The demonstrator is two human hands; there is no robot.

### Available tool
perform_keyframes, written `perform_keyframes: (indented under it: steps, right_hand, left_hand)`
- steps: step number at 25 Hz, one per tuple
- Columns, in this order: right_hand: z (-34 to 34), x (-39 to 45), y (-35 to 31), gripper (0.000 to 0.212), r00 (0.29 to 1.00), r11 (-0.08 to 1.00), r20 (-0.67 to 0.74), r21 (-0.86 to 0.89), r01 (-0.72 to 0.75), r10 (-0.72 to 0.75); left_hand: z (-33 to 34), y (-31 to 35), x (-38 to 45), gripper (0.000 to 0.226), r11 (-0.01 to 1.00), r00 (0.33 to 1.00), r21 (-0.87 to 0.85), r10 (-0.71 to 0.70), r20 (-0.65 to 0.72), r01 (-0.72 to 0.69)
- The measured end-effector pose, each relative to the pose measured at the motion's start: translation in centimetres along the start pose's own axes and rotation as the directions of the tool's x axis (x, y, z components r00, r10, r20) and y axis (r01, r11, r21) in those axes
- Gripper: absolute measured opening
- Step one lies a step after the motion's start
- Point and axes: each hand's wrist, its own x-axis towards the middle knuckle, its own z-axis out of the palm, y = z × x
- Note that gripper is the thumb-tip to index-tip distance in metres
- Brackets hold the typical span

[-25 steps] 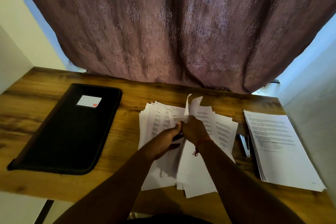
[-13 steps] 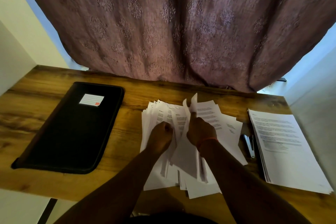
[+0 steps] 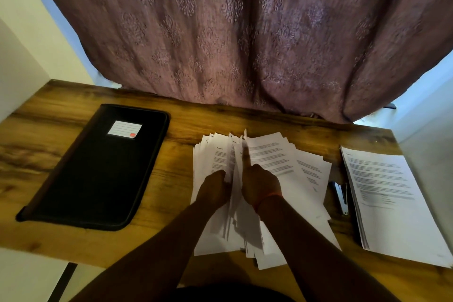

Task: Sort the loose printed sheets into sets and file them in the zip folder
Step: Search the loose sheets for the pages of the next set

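Hands hide the sheets' middle; both grips pinch upturned pages; folder points one o'clock.

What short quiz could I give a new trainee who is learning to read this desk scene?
1. True or false: the folder is zipped shut and lies left of the loose sheets.
2. What lies between the loose sheets and the neat stack?
3. Which hands grip sheets: A left hand only, B right hand only, C both?

Key
1. True
2. A stapler
3. C
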Motion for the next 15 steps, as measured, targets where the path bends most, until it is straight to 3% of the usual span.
perform_keyframes:
  steps: [4,9,12,15]
  right_hand:
    - [-1.4,-0.2,-1.2,0.082,0.998,0.996,0.057,0.092,-0.008,0.002]
    - [-0.7,0.8,1.1,0.08,0.989,0.991,0.091,0.068,-0.12,0.113]
    - [0.8,0.5,2.0,0.055,0.98,0.945,0.043,0.259,-0.199,0.195]
    - [1.5,0.3,2.8,0.034,0.961,0.814,0.071,0.516,-0.265,0.267]
  left_hand:
    - [0.5,0.4,-0.1,0.02,0.998,0.998,0.066,-0.019,0.061,0.015]
    - [0.2,0.0,-0.5,0.035,0.93,0.99,0.363,-0.013,-0.139,0.063]
    - [0.0,-0.5,-0.1,0.039,0.923,0.986,0.378,-0.012,-0.165,0.074]
    - [0.3,-0.4,0.0,0.041,0.927,0.983,0.37,0.011,-0.186,0.06]
